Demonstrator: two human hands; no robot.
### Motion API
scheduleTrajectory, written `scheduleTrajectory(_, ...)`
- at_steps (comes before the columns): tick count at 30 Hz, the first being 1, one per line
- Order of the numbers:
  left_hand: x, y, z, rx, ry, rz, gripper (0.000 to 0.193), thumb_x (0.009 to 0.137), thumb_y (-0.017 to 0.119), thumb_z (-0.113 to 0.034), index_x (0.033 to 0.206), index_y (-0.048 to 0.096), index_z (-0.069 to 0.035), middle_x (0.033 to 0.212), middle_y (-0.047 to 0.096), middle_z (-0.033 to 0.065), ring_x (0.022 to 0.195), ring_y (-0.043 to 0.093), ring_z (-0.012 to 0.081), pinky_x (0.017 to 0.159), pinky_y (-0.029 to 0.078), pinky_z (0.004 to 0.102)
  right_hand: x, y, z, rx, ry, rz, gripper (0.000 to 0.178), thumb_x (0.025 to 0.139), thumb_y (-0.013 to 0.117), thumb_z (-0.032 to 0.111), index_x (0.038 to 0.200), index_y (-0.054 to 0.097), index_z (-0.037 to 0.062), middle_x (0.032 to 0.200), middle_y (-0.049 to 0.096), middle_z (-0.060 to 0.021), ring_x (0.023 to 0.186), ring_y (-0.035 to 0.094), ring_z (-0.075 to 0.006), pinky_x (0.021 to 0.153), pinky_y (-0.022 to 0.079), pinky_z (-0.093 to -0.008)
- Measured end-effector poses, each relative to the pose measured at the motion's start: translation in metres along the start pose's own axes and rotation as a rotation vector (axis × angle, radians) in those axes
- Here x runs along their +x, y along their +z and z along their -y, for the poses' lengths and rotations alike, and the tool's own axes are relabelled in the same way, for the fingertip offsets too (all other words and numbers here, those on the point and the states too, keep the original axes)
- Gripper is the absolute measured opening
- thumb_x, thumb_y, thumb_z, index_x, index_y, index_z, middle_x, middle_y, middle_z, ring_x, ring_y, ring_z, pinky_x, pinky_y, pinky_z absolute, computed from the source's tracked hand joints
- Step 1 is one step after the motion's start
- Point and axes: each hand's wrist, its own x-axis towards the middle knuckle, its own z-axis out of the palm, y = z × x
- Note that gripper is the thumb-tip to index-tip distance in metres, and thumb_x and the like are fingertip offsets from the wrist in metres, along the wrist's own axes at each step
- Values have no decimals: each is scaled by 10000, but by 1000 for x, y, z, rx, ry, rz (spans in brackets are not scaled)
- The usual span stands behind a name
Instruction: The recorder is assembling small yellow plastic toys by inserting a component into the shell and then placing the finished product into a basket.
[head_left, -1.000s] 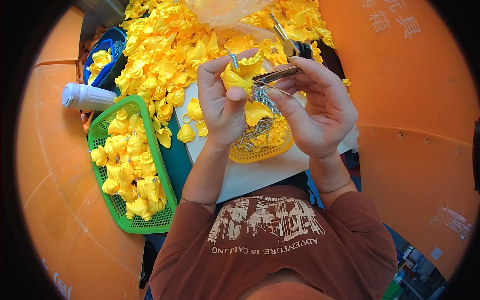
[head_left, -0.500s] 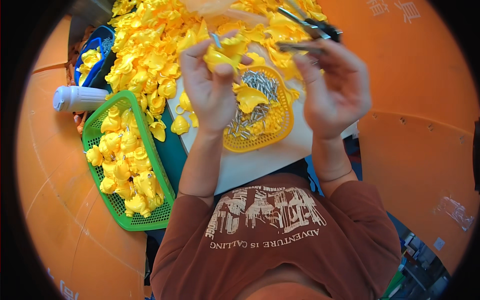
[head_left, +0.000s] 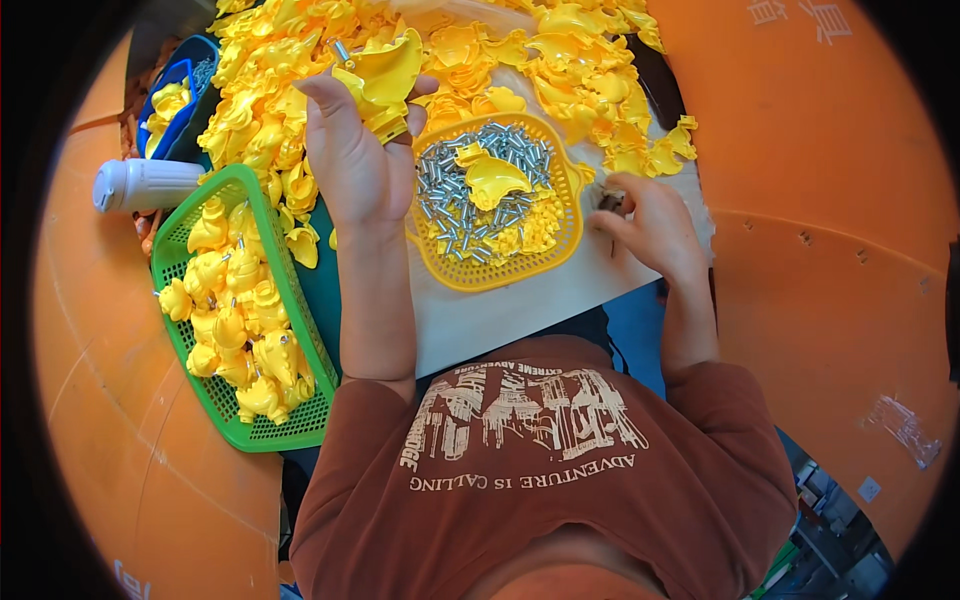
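My left hand is raised at the left of the yellow basket, its fingers closed round a hollow yellow plastic shell. A small metal pin stands out at the shell's upper left edge. Low over the board, just right of the basket, my right hand has its thumb and fingers curled together. Something small and dark shows between them, too hidden to name. The yellow basket holds many metal pins, small yellow pieces and one loose shell lying on top.
A large heap of yellow shells covers the far side. At left stand a green basket of closed yellow figures, a white bottle and blue bins. The pale board lies under the yellow basket. Orange panels flank both sides.
My left hand has moved left and up with the shell. My right hand has dropped from above the heap to beside the basket; the dark metal tool it held is no longer plainly visible.
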Motion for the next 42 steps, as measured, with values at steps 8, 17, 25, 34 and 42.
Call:
scheduleTrajectory(8, 8, -9, 3, -201, -156, -12, 457, 899, 397, -498, 1047, 439, -67, 943, 601, 113, 755, 629, 247, 528, 449, 264, 31, 23, 53, 17, -587, -337, 290, 659, 713, 80, 935, 630, 50, 1039, 584, -72, 964, 540, -276, 779, 456, -365)
scheduleTrajectory(17, 0, 4, 9, -183, -241, 83, 368, 900, 454, -431, 996, 442, -77, 879, 613, 97, 723, 641, 199, 594, 529, 287, 50, -32, 81, 672, -637, 56, 239, 782, 626, 6, 1014, 596, -44, 903, 646, -116, 729, 605, -144, 673, 480, -248)
scheduleTrajectory(25, -6, 12, 16, -405, -331, -29, 427, 907, 422, -460, 1089, 431, -73, 924, 573, 63, 788, 612, 157, 635, 534, 282, 81, -13, 118, 162, -862, -806, 324, 745, 659, 48, 1063, 609, 18, 887, 612, -108, 801, 573, -237, 711, 464, -313)
scheduleTrajectory(34, -11, 16, 9, -213, -232, -66, 501, 920, 331, -497, 1067, 480, -42, 929, 581, 69, 847, 603, 149, 710, 521, 277, 70, -7, 115, 237, -1106, -649, 596, 576, 807, 236, 1061, 589, -32, 1118, 587, -183, 1030, 559, -353, 875, 453, -386)
scheduleTrajectory(42, -17, 30, -2, -248, -111, -71, 437, 936, 346, -432, 1135, 402, -46, 956, 583, 102, 809, 623, 165, 666, 548, 293, 69, -27, 115, 258, -1010, -724, 653, 568, 810, 239, 1101, 567, -51, 1102, 597, -183, 1041, 565, -325, 875, 458, -378)
